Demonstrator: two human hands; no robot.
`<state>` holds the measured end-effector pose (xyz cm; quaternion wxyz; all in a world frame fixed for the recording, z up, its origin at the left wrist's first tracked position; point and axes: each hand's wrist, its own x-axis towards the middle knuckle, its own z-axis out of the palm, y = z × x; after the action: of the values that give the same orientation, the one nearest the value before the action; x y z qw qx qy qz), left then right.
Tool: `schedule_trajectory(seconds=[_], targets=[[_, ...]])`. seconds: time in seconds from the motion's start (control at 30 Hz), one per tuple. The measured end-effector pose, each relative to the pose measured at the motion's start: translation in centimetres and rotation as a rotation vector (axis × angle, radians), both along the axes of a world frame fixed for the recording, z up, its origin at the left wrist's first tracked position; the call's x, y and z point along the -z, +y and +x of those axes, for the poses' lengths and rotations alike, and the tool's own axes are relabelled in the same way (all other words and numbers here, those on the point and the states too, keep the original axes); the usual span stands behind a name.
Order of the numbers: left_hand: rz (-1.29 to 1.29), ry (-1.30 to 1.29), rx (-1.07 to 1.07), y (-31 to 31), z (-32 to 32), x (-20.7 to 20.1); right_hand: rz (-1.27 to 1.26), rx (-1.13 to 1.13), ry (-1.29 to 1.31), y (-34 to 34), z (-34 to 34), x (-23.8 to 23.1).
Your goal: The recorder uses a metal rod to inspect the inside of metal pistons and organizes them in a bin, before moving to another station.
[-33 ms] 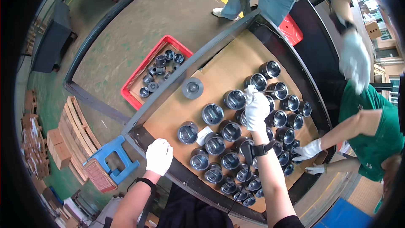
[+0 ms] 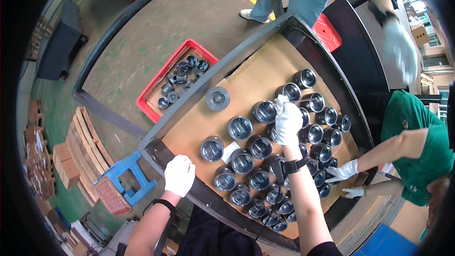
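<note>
Several dark metal pistons (image 2: 212, 149) stand in a loose cluster on the brown cardboard (image 2: 249, 83) lining a dark metal bin. My right hand (image 2: 288, 122), in a white glove, is over the middle of the cluster with its fingers pinched together beside a piston (image 2: 264, 112). What those fingers hold, if anything, is hidden. My left hand (image 2: 179, 175), also gloved, lies curled at the bin's near-left rim (image 2: 201, 200), with nothing visible in it. Apart from the cluster, one piston (image 2: 218, 98) with a greyer top stands to the left.
A red crate (image 2: 142, 103) of pistons sits beyond the bin's left wall. A blue stool (image 2: 135, 182) and a wooden pallet (image 2: 92, 140) are at left. Across the bin, a co-worker's gloved hands (image 2: 342, 170) reach in at right. Another person's blurred glove (image 2: 400, 54) hangs at upper right.
My hands stay almost in place. The thin rod-like line beside my right fingers no longer shows. At upper right, the other person's glove has moved up slightly.
</note>
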<state>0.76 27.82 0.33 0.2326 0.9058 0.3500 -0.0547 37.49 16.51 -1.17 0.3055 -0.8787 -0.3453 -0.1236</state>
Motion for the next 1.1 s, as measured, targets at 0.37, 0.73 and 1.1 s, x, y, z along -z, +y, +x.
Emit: schedule_trajectory(seconds=[0.37,0.73,1.1], targets=[[0.079,-0.014,0.031,-0.1,-0.4,-0.1,-0.019,-0.016,0.145,-3.1,-4.5,-1.3],[0.05,-0.064,0.04,-0.1,-0.4,0.5,0.002,-0.103,0.268,-3.2,-12.4,-0.1],[0.0,-0.033,0.058,0.0,-1.2,0.7,0.038,0.045,0.143,0.8,-11.4,-0.3]])
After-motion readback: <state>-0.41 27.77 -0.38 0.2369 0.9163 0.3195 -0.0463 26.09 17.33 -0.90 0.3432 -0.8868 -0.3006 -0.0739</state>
